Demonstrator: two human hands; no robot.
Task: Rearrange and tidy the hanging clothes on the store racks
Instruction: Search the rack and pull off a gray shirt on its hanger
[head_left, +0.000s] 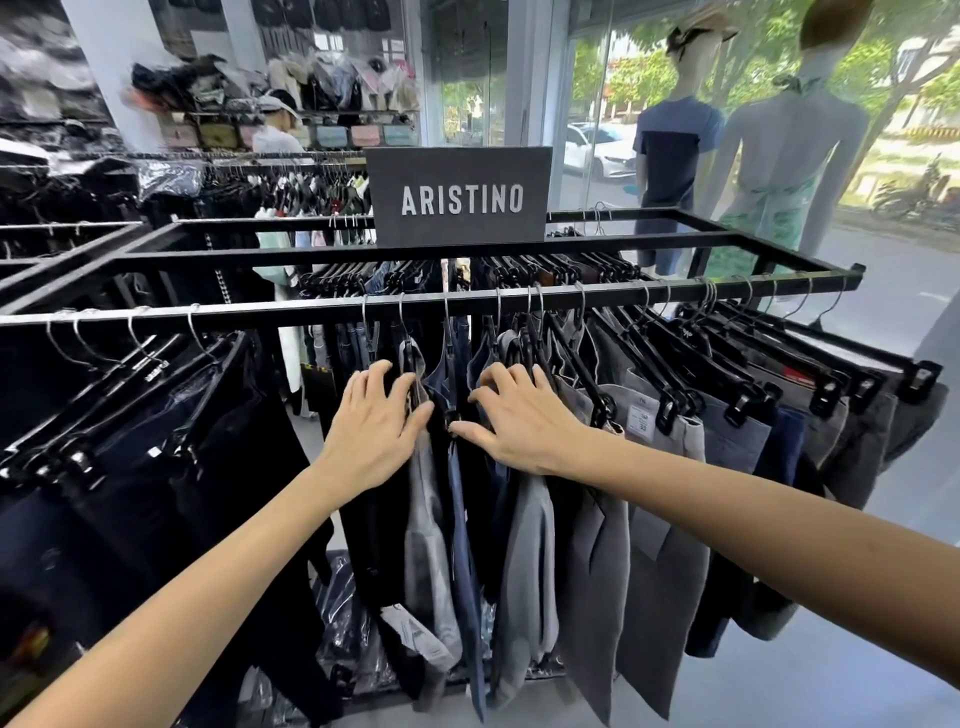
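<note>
Now trousers are being hung on clip hangers from the front rail of a black rack, under an ARISTINO sign. They are being touched at the waistbands by the left hand and right hand, fingers spread and loosely bent, nothing clasped.

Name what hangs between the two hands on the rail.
Head view: a navy garment on a clip hanger, between the left hand and right hand.

Both hands are resting on hanging trousers on the black metal rack. The left hand and right hand are spreading fingers over the hangers.
</note>
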